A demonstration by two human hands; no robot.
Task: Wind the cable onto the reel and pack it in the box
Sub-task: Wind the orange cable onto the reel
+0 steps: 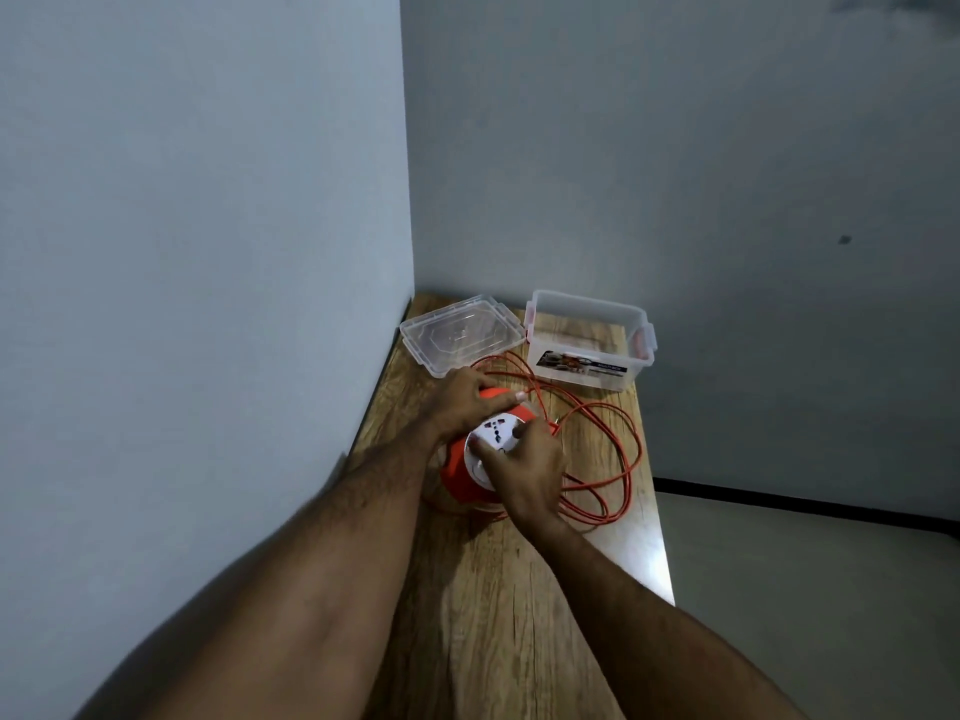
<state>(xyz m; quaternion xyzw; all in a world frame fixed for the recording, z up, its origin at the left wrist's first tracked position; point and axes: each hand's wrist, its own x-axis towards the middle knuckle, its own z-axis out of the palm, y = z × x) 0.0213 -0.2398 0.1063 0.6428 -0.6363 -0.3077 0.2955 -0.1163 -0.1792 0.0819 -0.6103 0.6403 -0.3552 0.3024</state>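
The cable (618,459) lies in loose orange loops on the wooden table (519,589), right of the reel (467,480). My left hand (467,402) grips the reel's far rim; my right hand (524,475) pinches its white socket face (493,439). The clear box (589,340) stands far right, its label too blurred to read, the lid (460,332) to its left.

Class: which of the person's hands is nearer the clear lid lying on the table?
Left. The left hand grips the reel's far side, just below the lid; the right hand sits nearer the camera, on the reel's white face.
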